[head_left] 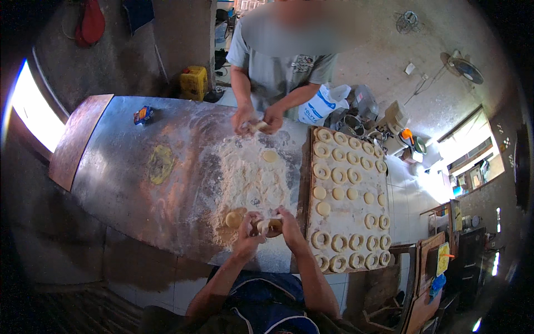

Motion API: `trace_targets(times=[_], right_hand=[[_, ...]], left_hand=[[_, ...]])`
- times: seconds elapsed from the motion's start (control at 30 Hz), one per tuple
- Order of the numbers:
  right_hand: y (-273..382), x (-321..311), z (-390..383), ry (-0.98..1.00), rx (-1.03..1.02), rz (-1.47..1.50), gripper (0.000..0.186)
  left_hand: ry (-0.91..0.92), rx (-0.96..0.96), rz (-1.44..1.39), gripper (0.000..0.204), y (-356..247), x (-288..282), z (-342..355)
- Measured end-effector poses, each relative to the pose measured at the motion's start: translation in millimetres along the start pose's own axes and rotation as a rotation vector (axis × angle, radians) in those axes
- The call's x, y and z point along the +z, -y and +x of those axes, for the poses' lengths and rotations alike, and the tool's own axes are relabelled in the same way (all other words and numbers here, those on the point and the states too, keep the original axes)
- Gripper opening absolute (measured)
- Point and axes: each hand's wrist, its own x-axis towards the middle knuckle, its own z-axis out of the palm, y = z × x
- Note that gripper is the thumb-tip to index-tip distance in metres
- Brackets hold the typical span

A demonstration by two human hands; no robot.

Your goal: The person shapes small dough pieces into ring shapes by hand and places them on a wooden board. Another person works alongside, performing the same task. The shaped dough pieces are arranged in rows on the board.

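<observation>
While the left hand (248, 231) and the right hand (287, 225) both grip one ring (264, 227) of dough, a side each, they hold it up near the close edge of the worktop (122, 150). The hole can be seen between them. Some fingers are hidden, so I cannot tell if any go through it.

Just left of the left hand sits a ball (233, 220) of dough. Past both hands, flour (245, 178) is spread on the worktop, and a flat round (270, 156) of dough lies in it, near the flour's far end. Right of the right hand is a big board (342, 225). Rings of dough (334, 176) lie in rows at its near and far ends, with some small rounds (319, 193) about the middle.

Farther out, straight across from the hands, another person (270, 67) in a grey shirt holds a bit of dough (257, 127). Well off to the left are a yellow smear (161, 164) and, past it, a small packet (143, 114).

I think the step now is making the ring's shape. The next move seems to call for a soft, even pull with both hands, so the dough does not tear.
</observation>
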Motion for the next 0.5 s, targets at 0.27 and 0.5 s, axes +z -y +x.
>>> trace_targets(times=[0.27, 0.5], right_hand=[[-3, -74, 3, 0.148, 0.205, 0.137, 0.033], [20, -132, -2, -0.039, -0.241, 0.057, 0.032]], left_hand=[[-0.015, 0.165, 0.723, 0.026, 32, 73, 43], [0.007, 0.054, 0.263, 0.028, 58, 159, 75]])
